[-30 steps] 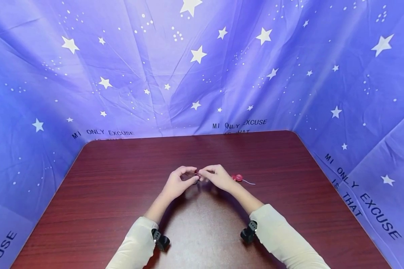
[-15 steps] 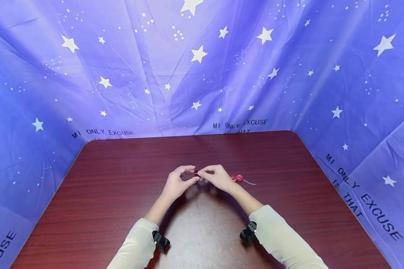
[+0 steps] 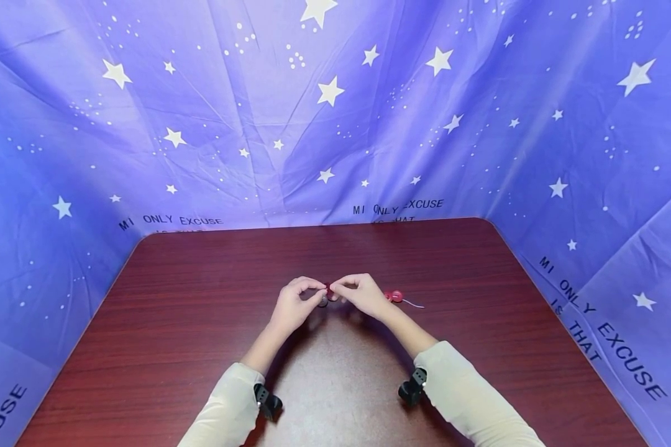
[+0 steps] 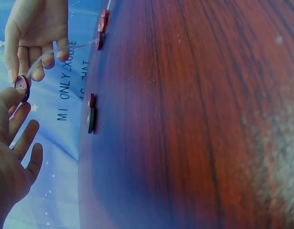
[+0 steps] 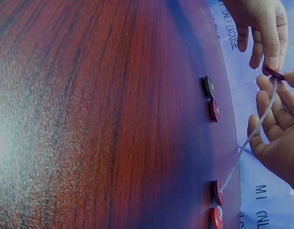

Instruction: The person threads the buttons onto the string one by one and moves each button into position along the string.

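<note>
In the head view my left hand [image 3: 293, 305] and right hand [image 3: 365, 295] meet over the table's middle. Between them is a dark red button [image 4: 22, 85], held up on edge. My left thumb and index finger pinch it from one side. On the opposite side, my right thumb and fingertip grip its edge, other fingers loosely spread. A pale string [image 5: 251, 138] runs from this button past my right fingers down to a red button [image 5: 217, 192] on the table. Another red button [image 5: 216, 218] sits on the same string.
Below my hands a black button [image 5: 208, 88] lies beside a loose dark red button [image 5: 214, 110]. The string's tail [image 3: 414, 303] lies right of the strung buttons. A starry blue curtain [image 3: 257, 112] surrounds the wooden table [image 3: 201, 335] on its far sides.
My left index finger has come down toward the thumb and both now pinch the button; earlier they stood apart. The right hand stays nearly still.
</note>
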A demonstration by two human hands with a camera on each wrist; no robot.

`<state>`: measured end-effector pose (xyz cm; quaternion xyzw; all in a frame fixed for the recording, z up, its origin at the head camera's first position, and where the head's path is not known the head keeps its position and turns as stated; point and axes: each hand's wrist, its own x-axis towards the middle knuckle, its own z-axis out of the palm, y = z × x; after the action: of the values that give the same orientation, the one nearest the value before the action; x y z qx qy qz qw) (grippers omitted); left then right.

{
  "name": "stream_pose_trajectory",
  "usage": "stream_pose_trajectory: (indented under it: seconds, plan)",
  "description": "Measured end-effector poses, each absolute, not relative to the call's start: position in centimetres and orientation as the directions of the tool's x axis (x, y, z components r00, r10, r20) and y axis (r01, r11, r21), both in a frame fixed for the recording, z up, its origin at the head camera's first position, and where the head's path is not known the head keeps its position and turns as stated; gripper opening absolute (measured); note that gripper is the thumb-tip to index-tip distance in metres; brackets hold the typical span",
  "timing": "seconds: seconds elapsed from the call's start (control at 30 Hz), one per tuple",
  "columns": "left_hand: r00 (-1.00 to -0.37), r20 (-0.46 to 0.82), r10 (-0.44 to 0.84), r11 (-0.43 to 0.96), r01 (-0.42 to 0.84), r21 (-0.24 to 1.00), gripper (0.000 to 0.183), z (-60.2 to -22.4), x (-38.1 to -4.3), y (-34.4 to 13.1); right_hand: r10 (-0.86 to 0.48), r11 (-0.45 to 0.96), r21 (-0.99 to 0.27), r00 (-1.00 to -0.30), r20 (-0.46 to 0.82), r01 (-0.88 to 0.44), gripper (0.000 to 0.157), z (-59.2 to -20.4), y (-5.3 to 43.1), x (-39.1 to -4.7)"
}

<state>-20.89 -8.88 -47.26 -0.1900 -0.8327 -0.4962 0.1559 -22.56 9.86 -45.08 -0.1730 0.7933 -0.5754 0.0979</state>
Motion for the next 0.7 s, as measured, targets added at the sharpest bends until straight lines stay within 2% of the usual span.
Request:
stream_pose_trajectory:
  seconds: [0.3,0.7]
  plan:
    - [-0.925,0.356,0.135,0.367,0.38,0.849,0.006,-47.48,-20.84,-8.77,-0.402,0.358,-0.901,-0.912,0.086,-0.243,0.021,-45.3,9.58,-22.43]
    - [-0.935,0.332,0.123,0.336,0.354,0.873,0.004,-47.23,-21.06,-8.7,-0.45,0.46,-0.788,-0.873,0.189,-0.408,0.02,-44.97,9.8,-22.41]
